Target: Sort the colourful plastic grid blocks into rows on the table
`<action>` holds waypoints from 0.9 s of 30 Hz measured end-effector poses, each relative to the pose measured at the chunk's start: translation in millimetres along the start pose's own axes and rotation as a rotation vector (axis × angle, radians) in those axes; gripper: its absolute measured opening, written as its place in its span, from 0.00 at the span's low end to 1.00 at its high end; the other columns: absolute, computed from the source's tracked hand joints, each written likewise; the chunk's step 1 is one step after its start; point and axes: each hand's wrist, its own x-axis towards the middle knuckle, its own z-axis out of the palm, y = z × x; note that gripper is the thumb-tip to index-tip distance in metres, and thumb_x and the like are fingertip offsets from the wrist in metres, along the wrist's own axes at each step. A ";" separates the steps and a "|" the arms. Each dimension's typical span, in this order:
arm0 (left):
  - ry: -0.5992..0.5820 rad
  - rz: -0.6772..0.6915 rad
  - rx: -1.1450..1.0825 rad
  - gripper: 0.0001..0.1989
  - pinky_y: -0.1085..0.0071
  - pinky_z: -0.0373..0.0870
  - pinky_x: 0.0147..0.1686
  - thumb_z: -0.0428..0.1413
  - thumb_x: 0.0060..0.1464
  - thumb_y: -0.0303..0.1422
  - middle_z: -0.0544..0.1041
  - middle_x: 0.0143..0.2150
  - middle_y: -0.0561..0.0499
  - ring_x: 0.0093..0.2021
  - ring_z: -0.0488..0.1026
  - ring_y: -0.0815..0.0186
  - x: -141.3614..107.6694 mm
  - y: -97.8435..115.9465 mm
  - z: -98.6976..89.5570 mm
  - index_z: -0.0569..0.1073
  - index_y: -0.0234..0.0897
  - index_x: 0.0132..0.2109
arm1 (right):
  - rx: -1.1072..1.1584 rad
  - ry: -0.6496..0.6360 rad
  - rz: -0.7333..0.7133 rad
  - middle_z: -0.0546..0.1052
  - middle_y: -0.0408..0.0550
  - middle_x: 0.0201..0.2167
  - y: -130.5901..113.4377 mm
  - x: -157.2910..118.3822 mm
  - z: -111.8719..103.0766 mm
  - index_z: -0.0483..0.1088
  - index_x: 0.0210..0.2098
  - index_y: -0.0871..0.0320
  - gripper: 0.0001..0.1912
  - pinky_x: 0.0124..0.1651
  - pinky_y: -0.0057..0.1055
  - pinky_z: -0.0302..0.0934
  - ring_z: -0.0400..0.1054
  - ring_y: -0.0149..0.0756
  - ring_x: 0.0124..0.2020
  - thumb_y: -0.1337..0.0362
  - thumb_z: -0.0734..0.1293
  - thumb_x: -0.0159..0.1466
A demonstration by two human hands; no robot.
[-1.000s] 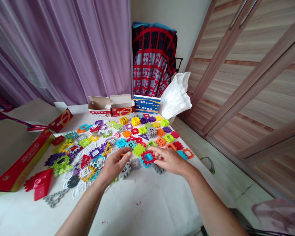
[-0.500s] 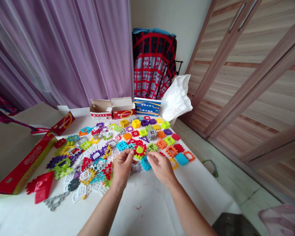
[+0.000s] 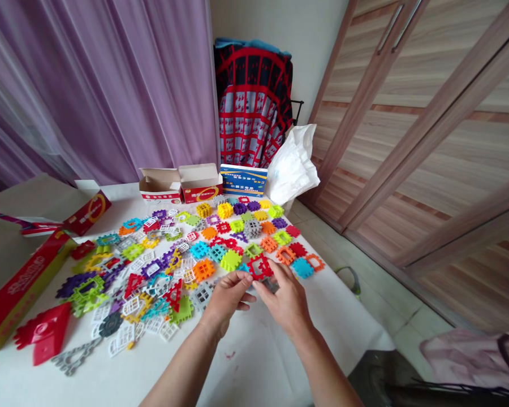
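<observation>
My right hand [image 3: 289,297]: pinching one red frame [image 3: 252,268]. My left hand [image 3: 226,298]: just beside, fingers curled; its hold I cannot tell. Beyond: green tile [image 3: 231,260].

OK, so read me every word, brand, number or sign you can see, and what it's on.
Red box at the back: first character looks like "南"; the rest is blurred.
Open box beside it: Chinese characters and a dark mark, too small to read.
Blue box: upside-down Chinese characters, too blurred to quote.
Large red-and-green box: white lettering, too blurred.
Red panel with yellow ring: lettering too small.
Plastic pieces: no readable text.
</observation>
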 end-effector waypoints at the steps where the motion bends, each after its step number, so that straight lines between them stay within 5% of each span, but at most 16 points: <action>1: -0.030 -0.032 0.008 0.27 0.78 0.63 0.19 0.68 0.29 0.53 0.75 0.25 0.55 0.20 0.72 0.72 0.6 1.4 -0.5 0.75 0.36 0.30 | -0.019 -0.004 -0.012 0.77 0.55 0.45 2.4 0.0 -1.1 0.72 0.54 0.59 0.26 0.41 0.33 0.69 0.73 0.39 0.35 0.56 0.67 0.58; 7: -0.112 -0.089 0.071 0.23 0.79 0.60 0.18 0.68 0.33 0.50 0.77 0.27 0.54 0.18 0.69 0.76 0.5 11.3 -1.1 0.79 0.37 0.32 | -0.068 -0.046 -0.042 0.76 0.54 0.47 12.1 6.4 -1.5 0.72 0.52 0.56 0.23 0.40 0.33 0.69 0.72 0.37 0.33 0.58 0.66 0.57; 11: -0.032 -0.004 0.077 0.26 0.78 0.62 0.19 0.67 0.37 0.49 0.80 0.36 0.50 0.22 0.71 0.73 -2.8 17.8 -14.7 0.79 0.39 0.42 | -0.149 -0.032 0.065 0.76 0.54 0.47 32.1 20.6 -5.2 0.69 0.54 0.57 0.25 0.41 0.34 0.67 0.72 0.37 0.33 0.58 0.67 0.57; 14: 0.112 0.119 0.065 0.30 0.78 0.64 0.21 0.65 0.38 0.53 0.80 0.44 0.48 0.27 0.73 0.72 -5.3 22.6 -45.0 0.76 0.40 0.46 | -0.252 -0.085 0.099 0.78 0.50 0.42 48.5 31.8 -9.3 0.67 0.52 0.57 0.24 0.43 0.34 0.64 0.72 0.40 0.39 0.60 0.69 0.55; 19: 0.524 0.397 0.178 0.31 0.72 0.71 0.24 0.63 0.40 0.54 0.81 0.41 0.46 0.31 0.77 0.64 -11.5 22.5 -114.6 0.76 0.38 0.46 | -0.421 -0.277 0.029 0.77 0.50 0.43 53.3 43.2 -10.8 0.70 0.43 0.56 0.15 0.43 0.31 0.60 0.72 0.40 0.43 0.62 0.69 0.56; 23: 0.665 0.437 0.266 0.26 0.72 0.73 0.26 0.61 0.44 0.50 0.81 0.41 0.48 0.33 0.78 0.64 -20.2 9.2 -156.1 0.76 0.40 0.47 | -0.443 -0.360 0.034 0.77 0.50 0.45 50.0 48.9 -8.0 0.71 0.42 0.56 0.14 0.43 0.30 0.59 0.72 0.39 0.44 0.60 0.69 0.57; 27: 0.789 0.431 0.286 0.23 0.71 0.75 0.26 0.60 0.44 0.49 0.81 0.39 0.50 0.32 0.78 0.63 -29.7 -3.7 -175.6 0.77 0.41 0.45 | -0.449 -0.380 0.033 0.77 0.51 0.44 51.7 50.2 -5.6 0.72 0.43 0.56 0.14 0.43 0.30 0.59 0.72 0.39 0.44 0.60 0.68 0.59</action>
